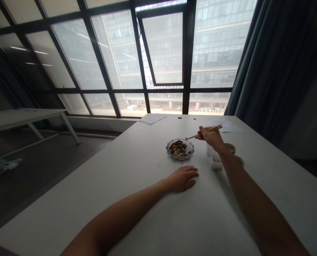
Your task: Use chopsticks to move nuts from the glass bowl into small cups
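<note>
My right hand (209, 137) is closed around a pair of chopsticks (214, 128), whose tips point left over the far right rim of a scalloped glass bowl (169, 153). A small dark piece seems to sit at the tips, too small to name. Inside the bowl lie mixed nuts or beans (177, 148), tan and dark brown. My left hand (183, 178) rests flat on the table in front of the bowl, fingers stretched out, holding nothing. Under my right wrist stand small white cups (216, 164) and greenish round containers (231, 148), partly hidden by the forearm.
The white table (137, 199) reaches to the windows. Papers (152, 118) lie at its far left corner, and more sheets (231, 126) lie at the far right. A second table (25, 115) stands to the left. A dark blue curtain (257, 71) hangs on the right.
</note>
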Demonstrator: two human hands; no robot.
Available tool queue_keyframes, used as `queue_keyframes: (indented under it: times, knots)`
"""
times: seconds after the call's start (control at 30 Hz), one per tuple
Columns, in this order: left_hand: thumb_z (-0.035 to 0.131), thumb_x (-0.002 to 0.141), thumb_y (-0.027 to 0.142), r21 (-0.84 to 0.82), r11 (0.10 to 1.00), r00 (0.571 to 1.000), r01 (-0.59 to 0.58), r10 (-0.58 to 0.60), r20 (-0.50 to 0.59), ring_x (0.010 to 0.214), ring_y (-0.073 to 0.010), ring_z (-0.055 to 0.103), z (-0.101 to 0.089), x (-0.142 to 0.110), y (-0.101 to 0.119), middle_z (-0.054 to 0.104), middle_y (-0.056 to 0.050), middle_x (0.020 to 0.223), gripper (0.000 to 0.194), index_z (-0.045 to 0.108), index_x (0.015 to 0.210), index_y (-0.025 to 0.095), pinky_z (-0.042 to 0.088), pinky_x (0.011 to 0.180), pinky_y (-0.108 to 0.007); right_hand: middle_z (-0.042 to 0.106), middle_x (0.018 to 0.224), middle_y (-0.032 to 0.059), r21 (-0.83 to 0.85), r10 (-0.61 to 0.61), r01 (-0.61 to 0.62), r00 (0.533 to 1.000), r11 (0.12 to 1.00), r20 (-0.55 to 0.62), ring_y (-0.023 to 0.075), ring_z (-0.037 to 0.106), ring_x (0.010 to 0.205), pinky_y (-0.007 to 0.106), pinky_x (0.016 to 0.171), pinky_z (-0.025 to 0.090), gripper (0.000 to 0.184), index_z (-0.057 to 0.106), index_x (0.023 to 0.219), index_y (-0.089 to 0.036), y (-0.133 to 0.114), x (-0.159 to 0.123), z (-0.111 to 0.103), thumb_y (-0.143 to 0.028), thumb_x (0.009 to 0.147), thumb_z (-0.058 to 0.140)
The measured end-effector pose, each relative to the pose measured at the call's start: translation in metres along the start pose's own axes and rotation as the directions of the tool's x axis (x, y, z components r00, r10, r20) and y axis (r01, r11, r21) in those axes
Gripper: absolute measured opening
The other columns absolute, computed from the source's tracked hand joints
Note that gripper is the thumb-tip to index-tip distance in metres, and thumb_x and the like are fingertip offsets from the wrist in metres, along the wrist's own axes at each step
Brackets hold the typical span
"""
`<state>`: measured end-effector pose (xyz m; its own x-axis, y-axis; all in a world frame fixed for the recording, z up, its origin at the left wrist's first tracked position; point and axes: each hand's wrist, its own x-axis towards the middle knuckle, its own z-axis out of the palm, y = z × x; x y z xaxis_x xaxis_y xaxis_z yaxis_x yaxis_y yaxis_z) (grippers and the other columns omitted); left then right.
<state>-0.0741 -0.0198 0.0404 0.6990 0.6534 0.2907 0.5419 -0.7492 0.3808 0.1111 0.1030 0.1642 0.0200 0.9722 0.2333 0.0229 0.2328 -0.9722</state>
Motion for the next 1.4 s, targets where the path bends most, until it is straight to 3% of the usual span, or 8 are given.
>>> queue_keyframes:
  times: [0.23, 0.43, 0.6, 0.73, 0.87, 1.03, 1.2, 1.4]
  knots:
    - [0.060, 0.097, 0.029, -0.002, 1.000, 1.000, 0.014, -0.014, 0.008, 0.142, -0.0265, 0.048, 0.000, 0.000, -0.001, 0.056, -0.009, 0.149, 0.037, 0.061, 0.134, 0.023, 0.036, 0.121, -0.040, 0.075, 0.069, 0.0130, -0.166, -0.080, 0.051, 0.981, 0.985, -0.175, 0.0230, 0.076, 0.058, 0.030, 0.059, 0.067, 0.026, 0.067, 0.070, -0.014, -0.031, 0.007, -0.069, -0.025, 0.092, 0.072]
    - [0.060, 0.097, 0.028, 0.001, 1.000, 1.000, 0.021, -0.021, 0.015, 0.142, -0.0269, 0.048, 0.000, -0.001, -0.002, 0.055, -0.009, 0.150, 0.038, 0.061, 0.135, 0.023, 0.036, 0.122, -0.042, 0.074, 0.066, 0.0134, -0.396, -0.040, -0.026, 0.987, 0.918, -0.156, 0.0232, 0.072, 0.049, 0.029, 0.045, 0.063, 0.023, 0.065, 0.065, -0.015, -0.020, 0.013, -0.086, -0.021, 0.084, 0.077]
    - [0.059, 0.098, 0.029, 0.001, 1.000, 1.000, 0.020, -0.020, 0.015, 0.143, -0.0264, 0.047, -0.001, -0.001, -0.001, 0.055, -0.009, 0.150, 0.038, 0.060, 0.136, 0.024, 0.035, 0.122, -0.041, 0.071, 0.059, 0.0111, -0.414, -0.001, -0.056, 0.991, 0.909, -0.137, 0.0224, 0.071, 0.046, 0.027, 0.041, 0.061, 0.024, 0.065, 0.065, -0.013, -0.014, 0.017, -0.082, -0.020, 0.082, 0.079]
    - [0.059, 0.098, 0.029, 0.000, 1.000, 1.000, 0.022, -0.022, 0.012, 0.142, -0.0268, 0.047, -0.001, -0.001, 0.000, 0.055, -0.009, 0.150, 0.038, 0.061, 0.135, 0.024, 0.036, 0.121, -0.042, 0.073, 0.062, 0.0123, -0.432, -0.062, -0.010, 0.986, 0.902, -0.154, 0.0221, 0.071, 0.047, 0.027, 0.042, 0.060, 0.023, 0.066, 0.067, -0.013, -0.017, 0.015, -0.081, -0.021, 0.083, 0.080]
    - [0.059, 0.098, 0.029, 0.000, 1.000, 1.000, 0.021, -0.021, 0.008, 0.142, -0.0267, 0.048, -0.001, 0.000, 0.000, 0.056, -0.009, 0.149, 0.038, 0.061, 0.135, 0.024, 0.036, 0.121, -0.041, 0.075, 0.067, 0.0121, -0.278, -0.115, 0.070, 0.982, 0.958, -0.149, 0.0215, 0.075, 0.055, 0.027, 0.051, 0.064, 0.022, 0.068, 0.073, -0.013, -0.022, 0.012, -0.068, -0.023, 0.091, 0.073]
    - [0.060, 0.097, 0.028, 0.003, 1.000, 1.000, 0.022, -0.022, 0.005, 0.142, -0.0268, 0.048, -0.001, 0.000, 0.000, 0.056, -0.009, 0.149, 0.038, 0.061, 0.134, 0.024, 0.037, 0.121, -0.041, 0.077, 0.071, 0.0105, -0.113, -0.122, 0.128, 0.991, 0.985, 0.052, 0.0204, 0.077, 0.062, 0.026, 0.058, 0.065, 0.023, 0.070, 0.076, -0.013, -0.019, 0.003, -0.033, -0.029, 0.093, 0.073]
    - [0.060, 0.096, 0.028, 0.004, 1.000, 1.000, 0.024, -0.024, 0.002, 0.141, -0.0271, 0.049, -0.001, 0.000, 0.000, 0.056, -0.009, 0.149, 0.038, 0.061, 0.134, 0.024, 0.037, 0.121, -0.042, 0.076, 0.068, 0.0109, -0.188, -0.048, 0.107, 0.956, 0.976, 0.290, 0.0200, 0.075, 0.058, 0.024, 0.053, 0.062, 0.023, 0.071, 0.073, -0.012, 0.001, -0.006, 0.000, -0.025, 0.091, 0.074]
    - [0.060, 0.096, 0.028, 0.008, 1.000, 1.000, 0.020, -0.020, -0.001, 0.141, -0.0279, 0.049, 0.001, 0.000, -0.001, 0.057, -0.009, 0.148, 0.037, 0.062, 0.133, 0.023, 0.038, 0.120, -0.042, 0.073, 0.059, 0.0073, -0.247, -0.022, 0.119, 0.931, 0.962, 0.363, 0.0192, 0.072, 0.053, 0.022, 0.046, 0.056, 0.025, 0.069, 0.067, -0.015, 0.028, -0.009, 0.020, -0.024, 0.091, 0.071]
